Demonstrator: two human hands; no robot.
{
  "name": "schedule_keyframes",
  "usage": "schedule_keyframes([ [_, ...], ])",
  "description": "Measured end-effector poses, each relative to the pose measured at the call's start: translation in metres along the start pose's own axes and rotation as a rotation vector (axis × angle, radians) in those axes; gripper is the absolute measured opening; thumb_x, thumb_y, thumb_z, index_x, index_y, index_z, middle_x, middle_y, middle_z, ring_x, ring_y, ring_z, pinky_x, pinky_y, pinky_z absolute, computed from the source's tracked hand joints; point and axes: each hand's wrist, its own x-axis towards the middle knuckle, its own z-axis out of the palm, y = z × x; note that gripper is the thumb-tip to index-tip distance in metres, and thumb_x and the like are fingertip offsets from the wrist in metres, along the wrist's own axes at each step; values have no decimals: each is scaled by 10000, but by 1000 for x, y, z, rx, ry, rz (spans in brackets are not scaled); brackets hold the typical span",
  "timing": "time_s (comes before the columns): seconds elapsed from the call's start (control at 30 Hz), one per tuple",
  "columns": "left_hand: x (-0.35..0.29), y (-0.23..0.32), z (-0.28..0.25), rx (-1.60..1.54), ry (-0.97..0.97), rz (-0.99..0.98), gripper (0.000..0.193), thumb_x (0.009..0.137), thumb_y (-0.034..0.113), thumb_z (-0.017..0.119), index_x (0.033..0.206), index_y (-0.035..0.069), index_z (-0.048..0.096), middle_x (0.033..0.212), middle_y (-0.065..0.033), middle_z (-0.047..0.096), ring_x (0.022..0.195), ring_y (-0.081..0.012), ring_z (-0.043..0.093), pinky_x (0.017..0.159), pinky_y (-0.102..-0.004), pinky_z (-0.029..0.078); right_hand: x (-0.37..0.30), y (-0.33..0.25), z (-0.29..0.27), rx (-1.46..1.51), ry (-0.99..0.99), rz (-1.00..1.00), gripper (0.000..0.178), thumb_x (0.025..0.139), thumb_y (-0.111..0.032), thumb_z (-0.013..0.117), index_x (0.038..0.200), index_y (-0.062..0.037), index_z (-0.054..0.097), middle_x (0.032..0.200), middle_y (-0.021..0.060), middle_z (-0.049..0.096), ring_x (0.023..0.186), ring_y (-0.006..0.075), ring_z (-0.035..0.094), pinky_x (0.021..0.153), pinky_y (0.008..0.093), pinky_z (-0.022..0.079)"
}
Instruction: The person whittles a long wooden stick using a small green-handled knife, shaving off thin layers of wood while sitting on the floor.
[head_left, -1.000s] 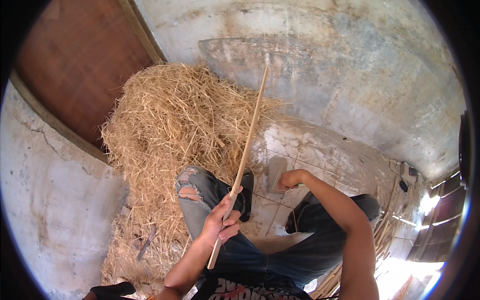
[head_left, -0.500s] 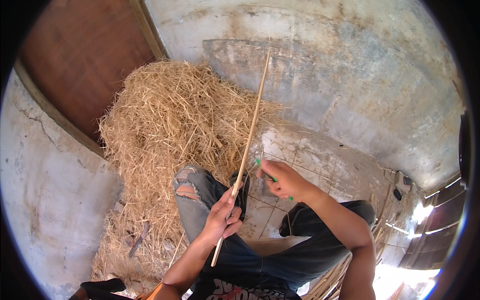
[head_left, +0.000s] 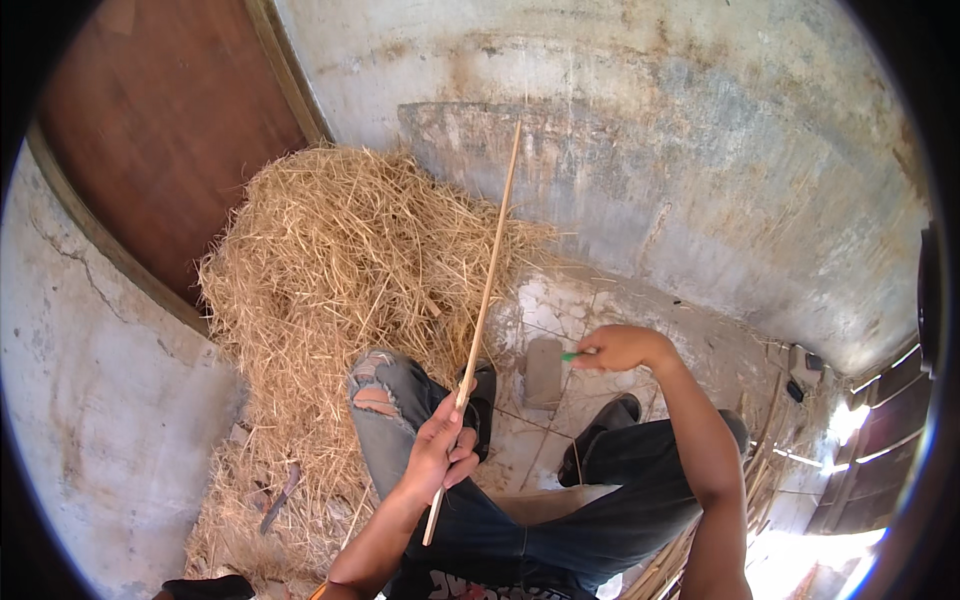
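Observation:
My left hand is closed round the lower part of a long, thin wooden stick. The stick slants up and away over the straw, its far tip in front of the wall. My right hand is to the right of the stick and apart from it, fingers curled. A small green thing pokes out of that grip; the rest of it is hidden by the fingers, so its kind cannot be made out. Below and left of this hand, a grey rectangular block lies on the tiled floor.
A big heap of straw fills the left, against a brown door panel and the stained wall. A knife-like blade lies on the straw. More thin sticks lie at my lower right. My shoes flank the floor.
My right hand has moved right and slightly up, away from the stick, with the green thing still in its grip. My left hand keeps hold of the stick, which has shifted slightly.

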Motion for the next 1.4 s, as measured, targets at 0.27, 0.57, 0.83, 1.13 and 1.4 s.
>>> schedule_keyframes([
  [0.27,4,0,2,-29,-32,-11,560,1099,391,482,1611,237,315,637,19,329,418,-70,235,378,-219,242,-22,-104,21,335,513,-474,461,1036,-498,560,967,-50,644,624,144,609,534,317,620,550,442,481],
  [0.57,5,-4,5,0,-18,-26,562,1100,392,480,1617,257,306,644,21,331,422,-74,247,380,-224,241,-34,-130,39,205,438,-430,457,1030,-459,578,935,-28,698,642,223,613,622,440,627,596,509,482],
  [0.83,7,-8,4,9,16,-49,548,1107,395,460,1616,268,303,641,37,303,426,-65,222,386,-219,236,-30,-128,42,109,467,-398,473,999,-525,595,912,-73,705,619,202,624,591,432,630,556,523,485],
  [1.13,-9,1,-1,113,3,-142,559,1119,371,434,1634,268,242,652,43,298,438,-57,222,393,-214,237,-10,-114,51,-15,581,-369,497,1002,-564,563,913,-90,682,600,176,628,541,413,627,492,502,478],
  [1.4,-57,-10,-13,208,-3,-350,597,1112,380,445,1643,212,228,646,37,298,462,-60,253,412,-214,266,24,-24,-18,279,667,118,659,1049,-608,440,1009,-7,706,768,169,699,653,312,664,627,463,538],
])
